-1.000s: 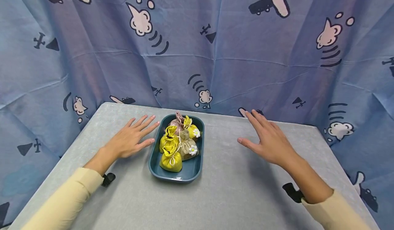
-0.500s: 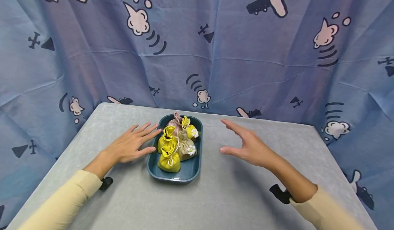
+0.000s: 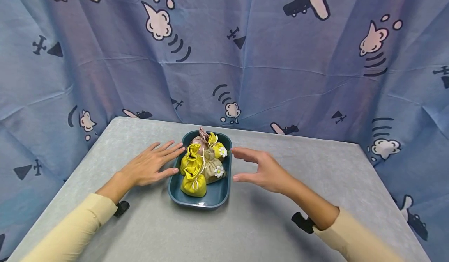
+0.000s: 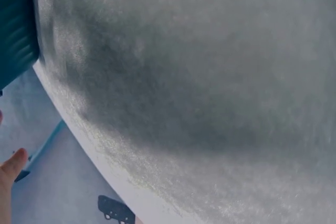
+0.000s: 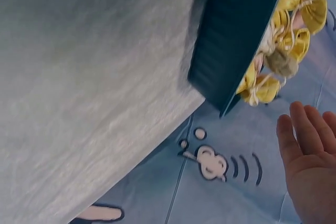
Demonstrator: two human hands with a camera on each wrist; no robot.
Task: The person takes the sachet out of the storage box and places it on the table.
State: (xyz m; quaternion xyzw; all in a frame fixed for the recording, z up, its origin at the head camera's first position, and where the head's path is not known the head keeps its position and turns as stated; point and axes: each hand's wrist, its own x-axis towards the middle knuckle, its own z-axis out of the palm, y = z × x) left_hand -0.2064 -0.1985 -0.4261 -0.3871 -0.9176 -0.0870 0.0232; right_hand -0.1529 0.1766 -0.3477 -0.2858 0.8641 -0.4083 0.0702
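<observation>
Head view, left hand (image 3: 149,164): fingers spread, grasping nothing, at the tray (image 3: 216,193) rim; contact unclear.
Head view, right hand (image 3: 268,172): thumb and fingers parted, grasping nothing, just beside the tray.
Head view, drawstring bags (image 3: 195,185): 5, in the tray, between the 2 hands.
Left wrist view: tray above the visible digit.
Right wrist view: bags beyond the fingertips.

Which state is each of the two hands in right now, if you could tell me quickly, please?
Left hand: open, fingers spread beside the tray, holding nothing.
Right hand: open, thumb apart from fingers, holding nothing.
</observation>
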